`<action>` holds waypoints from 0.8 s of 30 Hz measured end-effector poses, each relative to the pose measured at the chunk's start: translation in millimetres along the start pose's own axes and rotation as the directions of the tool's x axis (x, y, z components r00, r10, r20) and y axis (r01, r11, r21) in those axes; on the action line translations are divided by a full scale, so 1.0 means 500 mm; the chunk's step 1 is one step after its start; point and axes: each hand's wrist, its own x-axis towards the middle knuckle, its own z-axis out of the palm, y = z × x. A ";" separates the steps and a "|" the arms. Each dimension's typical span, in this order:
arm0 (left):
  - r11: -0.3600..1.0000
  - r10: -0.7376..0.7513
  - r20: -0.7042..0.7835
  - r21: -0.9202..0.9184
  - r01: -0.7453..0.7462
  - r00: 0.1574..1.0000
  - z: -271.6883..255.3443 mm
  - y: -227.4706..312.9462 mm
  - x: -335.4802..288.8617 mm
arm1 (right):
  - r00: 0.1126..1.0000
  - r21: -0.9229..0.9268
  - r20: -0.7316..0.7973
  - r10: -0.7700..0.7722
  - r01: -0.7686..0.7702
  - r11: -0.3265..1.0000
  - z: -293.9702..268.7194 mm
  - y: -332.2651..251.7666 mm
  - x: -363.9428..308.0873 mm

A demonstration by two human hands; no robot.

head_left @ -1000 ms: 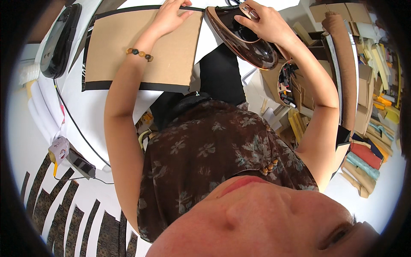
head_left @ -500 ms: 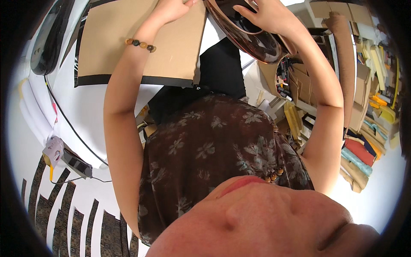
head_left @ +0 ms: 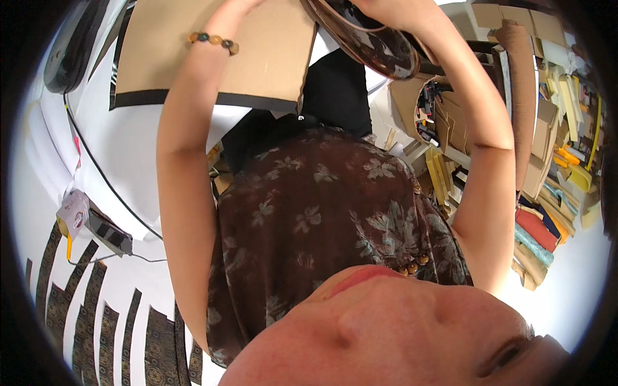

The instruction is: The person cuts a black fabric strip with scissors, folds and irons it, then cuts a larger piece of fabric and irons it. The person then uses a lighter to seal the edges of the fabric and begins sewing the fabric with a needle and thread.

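My left hand (head_left: 248,3) is cut off by the top edge, with only its wrist end showing above a beaded bracelet (head_left: 214,41). Its fingers are out of sight. Beneath that arm lies a tan cardboard panel (head_left: 270,58) with a black band along its near edge. My right hand (head_left: 400,11) rests at the top rim of a glossy dark brown, rounded object (head_left: 386,55) whose kind I cannot make out. Most of its fingers are beyond the frame, so its grip is hidden. A piece of black cloth (head_left: 336,83) hangs between the panel and my patterned top.
A black rounded device (head_left: 67,55) with a cable stands on the left. Strips of dark patterned material (head_left: 87,321) lie lower left. On the right are a container of pens (head_left: 428,109), a brown fabric roll (head_left: 517,83), cardboard pieces and coloured rolls (head_left: 537,231).
Both hands, the cardboard panel and the glossy brown object sit higher in the picture than before. My fingers have mostly slipped out over the top edge.
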 end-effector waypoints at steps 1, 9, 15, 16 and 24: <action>0.953 -0.194 0.052 -0.225 0.201 0.980 -0.019 0.006 -0.007 | 1.000 0.002 0.014 -0.012 0.012 1.000 0.009 0.009 0.012; 0.568 0.105 0.080 0.813 -0.126 0.991 -0.095 0.147 -0.318 | 0.982 0.436 0.190 -0.012 -0.074 0.897 -0.108 0.056 0.012; 0.634 0.196 0.242 0.707 -0.311 0.950 -0.212 0.189 -0.296 | 0.788 0.186 0.093 -0.608 0.587 0.788 -0.120 0.025 0.020; 0.649 0.224 0.248 0.683 -0.334 0.943 -0.224 0.207 -0.298 | 0.669 0.135 0.085 -0.738 0.726 0.674 -0.101 0.026 0.031; 0.719 0.127 0.240 0.646 -0.256 0.962 -0.231 0.183 -0.301 | 0.453 0.008 0.256 -0.854 0.882 0.471 0.022 -0.012 0.030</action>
